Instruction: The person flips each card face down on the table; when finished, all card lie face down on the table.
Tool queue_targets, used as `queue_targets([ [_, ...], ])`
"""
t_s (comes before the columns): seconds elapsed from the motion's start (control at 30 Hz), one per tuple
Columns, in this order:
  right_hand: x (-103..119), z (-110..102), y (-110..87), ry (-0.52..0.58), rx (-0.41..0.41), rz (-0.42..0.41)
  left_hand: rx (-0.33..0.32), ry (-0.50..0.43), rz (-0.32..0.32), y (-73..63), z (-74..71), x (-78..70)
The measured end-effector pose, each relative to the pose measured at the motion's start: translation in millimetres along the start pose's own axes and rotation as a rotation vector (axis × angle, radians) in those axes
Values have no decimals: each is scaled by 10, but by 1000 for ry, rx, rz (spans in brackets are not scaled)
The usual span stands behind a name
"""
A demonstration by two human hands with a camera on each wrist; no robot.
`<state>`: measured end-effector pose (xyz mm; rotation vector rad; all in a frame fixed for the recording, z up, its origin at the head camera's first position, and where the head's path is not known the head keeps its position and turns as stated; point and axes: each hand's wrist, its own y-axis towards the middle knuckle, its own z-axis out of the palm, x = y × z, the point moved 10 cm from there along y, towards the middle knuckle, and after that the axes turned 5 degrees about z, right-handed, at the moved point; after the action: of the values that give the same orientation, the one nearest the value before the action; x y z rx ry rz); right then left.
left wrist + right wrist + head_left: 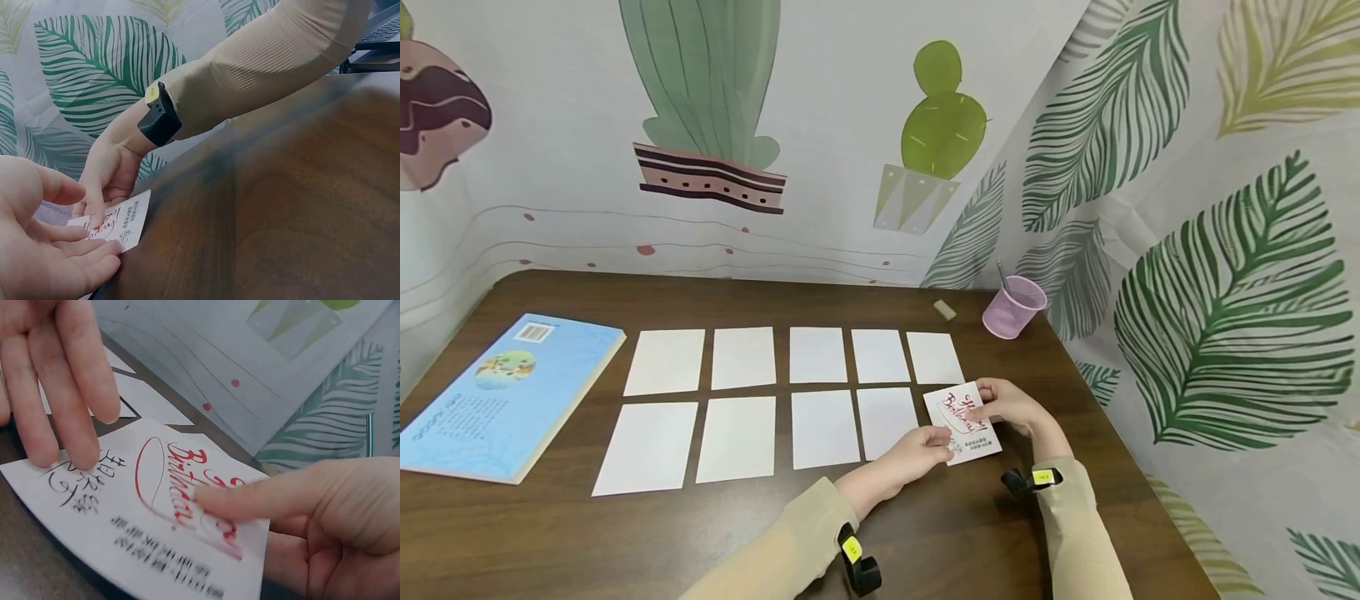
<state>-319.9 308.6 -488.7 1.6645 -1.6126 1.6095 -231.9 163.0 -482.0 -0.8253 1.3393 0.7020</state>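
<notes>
A white card point(961, 450) with red "Happy Birthday" lettering and smaller black writing lies between the hands, at the right end of the front row of cards. My right hand point(1013, 408) pinches it at its far right side, thumb on the printed face and fingers beneath, as the right wrist view shows. My left hand point(910, 460) is at the card's near left edge. Its extended fingers point(62, 394) touch or overlap the printed face there, while the left wrist view has its thumb point(62, 187) lifted away from the card.
Several blank white cards point(818, 354) lie in two rows across the brown table point(550, 533). A thick blue book point(467, 408) rests at the left. At the back right stand a pink mesh cup point(1006, 317) with a pencil and a small eraser point(944, 311). Patterned cloth hangs behind.
</notes>
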Motion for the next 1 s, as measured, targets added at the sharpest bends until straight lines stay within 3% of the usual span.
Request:
queue_targets([
  [0.23,33,5,-42,70,3,15,-43,-11,8,25,-64,-13],
  [0.47,290,-13,-117,73,-71,-32,-245,-43,70,100,-305,-204],
  [0.57,427,8,-161,64,-65,-72,-289,-46,91,154,-353,-329],
  [0.77,546,56,-182,24,-102,-43,-344,38,83,260,-403,-486],
  [1.0,633,121,-191,57,-105,-38,-375,122,53,321,-437,-569],
])
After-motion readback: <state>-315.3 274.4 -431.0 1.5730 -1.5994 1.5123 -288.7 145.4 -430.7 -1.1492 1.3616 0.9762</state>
